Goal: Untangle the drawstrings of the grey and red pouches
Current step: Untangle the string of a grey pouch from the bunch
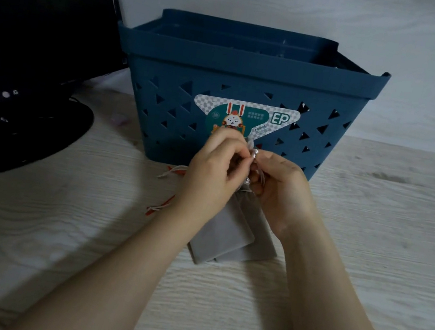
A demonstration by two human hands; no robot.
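Observation:
Two flat grey pouches (224, 234) hang from my hands, their lower corners resting on the wooden table. My left hand (214, 170) and my right hand (278, 186) meet above them, and the fingers of both pinch the pale grey drawstrings (253, 153) at the pouches' necks. Loose red and white cord ends (158, 208) lie on the table left of my left wrist, and more cord ends (172, 172) show by the basket's foot. The red pouch itself is hidden behind my left hand and forearm.
A dark blue plastic basket (243, 63) with triangular holes and a sticker stands right behind my hands. A black monitor with its round base (32, 118) fills the left side. The pale wooden table (371, 232) stretches to the right and toward me.

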